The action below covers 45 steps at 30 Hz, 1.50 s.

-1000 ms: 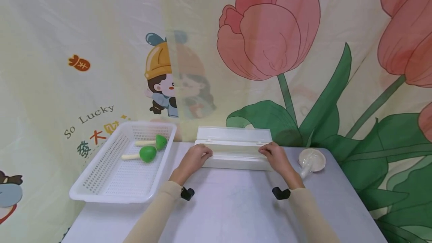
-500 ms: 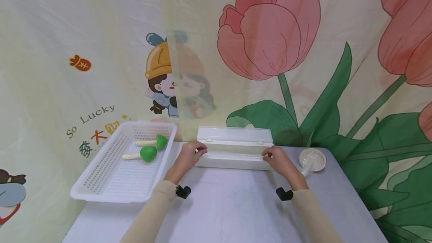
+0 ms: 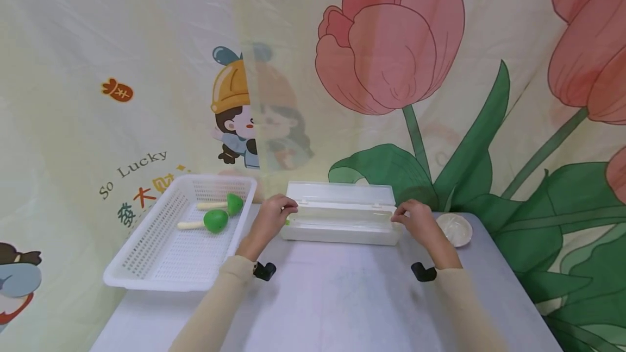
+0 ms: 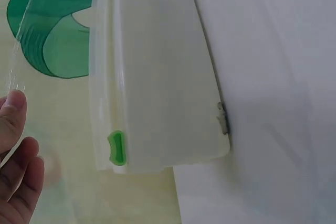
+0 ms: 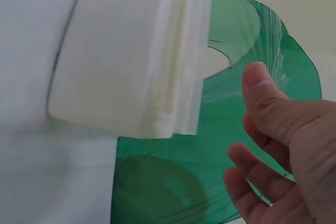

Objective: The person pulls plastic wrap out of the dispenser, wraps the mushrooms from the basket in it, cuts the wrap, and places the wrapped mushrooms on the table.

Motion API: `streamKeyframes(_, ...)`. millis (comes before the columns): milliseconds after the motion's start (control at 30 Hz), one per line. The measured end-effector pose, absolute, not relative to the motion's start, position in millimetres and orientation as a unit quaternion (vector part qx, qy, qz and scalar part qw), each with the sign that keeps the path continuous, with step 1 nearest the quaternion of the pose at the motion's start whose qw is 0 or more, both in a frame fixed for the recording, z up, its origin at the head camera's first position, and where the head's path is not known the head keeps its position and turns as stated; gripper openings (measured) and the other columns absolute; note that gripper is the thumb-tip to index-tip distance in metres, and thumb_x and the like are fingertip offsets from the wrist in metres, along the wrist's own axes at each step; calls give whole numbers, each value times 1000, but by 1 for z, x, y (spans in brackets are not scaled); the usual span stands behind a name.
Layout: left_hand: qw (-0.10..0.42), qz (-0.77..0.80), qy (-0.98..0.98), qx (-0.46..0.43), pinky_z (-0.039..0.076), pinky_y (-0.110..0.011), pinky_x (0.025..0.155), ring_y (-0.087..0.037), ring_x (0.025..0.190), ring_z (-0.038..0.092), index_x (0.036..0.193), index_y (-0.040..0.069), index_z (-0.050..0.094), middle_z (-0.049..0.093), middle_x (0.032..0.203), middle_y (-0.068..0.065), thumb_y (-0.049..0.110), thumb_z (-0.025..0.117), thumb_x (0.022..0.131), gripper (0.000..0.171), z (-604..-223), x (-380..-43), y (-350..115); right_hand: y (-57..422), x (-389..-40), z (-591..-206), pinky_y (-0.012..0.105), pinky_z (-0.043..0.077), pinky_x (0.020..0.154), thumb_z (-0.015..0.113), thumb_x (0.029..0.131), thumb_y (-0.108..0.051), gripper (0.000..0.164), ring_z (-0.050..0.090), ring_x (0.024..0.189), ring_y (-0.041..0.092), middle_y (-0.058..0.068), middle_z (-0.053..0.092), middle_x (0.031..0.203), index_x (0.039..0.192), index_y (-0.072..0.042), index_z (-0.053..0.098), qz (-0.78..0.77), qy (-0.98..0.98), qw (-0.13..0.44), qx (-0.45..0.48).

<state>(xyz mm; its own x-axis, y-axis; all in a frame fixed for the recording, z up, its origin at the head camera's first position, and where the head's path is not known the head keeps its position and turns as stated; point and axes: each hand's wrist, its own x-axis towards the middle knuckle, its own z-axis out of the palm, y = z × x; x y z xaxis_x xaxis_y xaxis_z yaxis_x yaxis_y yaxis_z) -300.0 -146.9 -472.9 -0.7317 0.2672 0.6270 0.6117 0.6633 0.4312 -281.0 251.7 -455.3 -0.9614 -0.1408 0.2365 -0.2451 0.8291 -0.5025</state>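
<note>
A white cling film dispenser box stands at the back of the table, its clear lid raised behind it. My left hand is at the box's left end, pinching one corner of a thin sheet of cling film between thumb and forefinger. At the right end, my right hand pinches the other corner, where the film bunches into creases in the right wrist view. The film stretches between both hands above the box. A green slide cutter sits at the left end of the box's rail.
A white perforated basket on the left holds two green-headed toy pieces with cream handles. Behind my right hand is a small pale bowl with clear plastic in it. A printed cloth with tulips hangs behind the table.
Both hands have risen slightly and moved apart, the left to the left and the right to the right, drawing the cling film up. The green slide cutter has come into view.
</note>
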Motion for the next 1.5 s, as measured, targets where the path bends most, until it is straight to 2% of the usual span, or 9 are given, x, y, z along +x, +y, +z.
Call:
streamKeyframes(200,259,-323,-874,-253,61,-32,70,-22,81,72,93,4,79,74,90,-9,6,80,87,7,-464,-298,-150,262,-277,-443,47,56,75,76,92,-11,9,64,87,30,15,72,95,92,-4,72,303,-936,143,107)
streamKeyframes(267,259,-322,-874,-255,61,-32,70,-22,81,72,93,4,79,73,89,-9,4,80,86,7,-464,-299,-151,262,-278,-445,49,57,80,74,94,-9,11,66,93,33,17,73,103,102,-2,72,319,-932,129,113)
streamKeyframes(400,263,-325,-870,-262,61,-31,71,-21,80,71,93,4,79,72,88,-8,3,81,85,8,-467,-299,-151,255,-281,-460,54,56,95,67,98,-3,29,64,116,40,21,69,123,126,1,64,336,-930,73,132)
streamKeyframes(467,260,-327,-867,-272,61,-32,71,-21,81,71,93,4,79,71,88,-8,2,80,86,8,-468,-297,-151,248,-282,-469,54,55,97,67,97,-1,35,63,121,41,21,67,128,131,1,61,335,-930,58,142)
streamKeyframes(700,219,-325,-866,-310,59,-27,72,-19,81,67,94,4,79,65,88,-6,-2,76,89,9,-474,-291,-150,219,-285,-483,58,53,99,69,95,-1,36,61,121,44,23,66,130,130,5,63,339,-922,56,177)
streamKeyframes(1033,258,-348,-826,-360,60,-25,77,-18,85,66,94,5,78,65,92,-5,-4,73,90,11,-448,-285,-136,195,-285,-480,57,51,103,61,98,3,35,56,132,42,23,61,138,132,0,63,337,-921,57,186)
streamKeyframes(1233,264,-362,-794,-410,58,-21,77,-17,85,67,94,4,79,66,91,-5,-8,72,89,15,-429,-275,-129,189,-282,-475,53,55,99,51,100,11,33,64,123,38,18,69,128,125,0,68,343,-904,95,238)
streamKeyframes(1367,251,-379,-775,-439,58,-20,77,-16,84,69,96,5,79,69,91,-5,-9,71,90,17,-416,-264,-124,180,-279,-467,49,56,97,54,100,11,29,68,116,35,16,73,121,120,-1,71,351,-891,108,266)
streamKeyframes(1500,204,-392,-777,-448,59,-21,78,-12,81,68,104,5,76,72,93,-6,-6,73,89,19,-408,-253,-122,165,-278,-459,46,58,94,59,98,10,26,70,113,33,13,75,116,116,-2,73,347,-886,112,287)
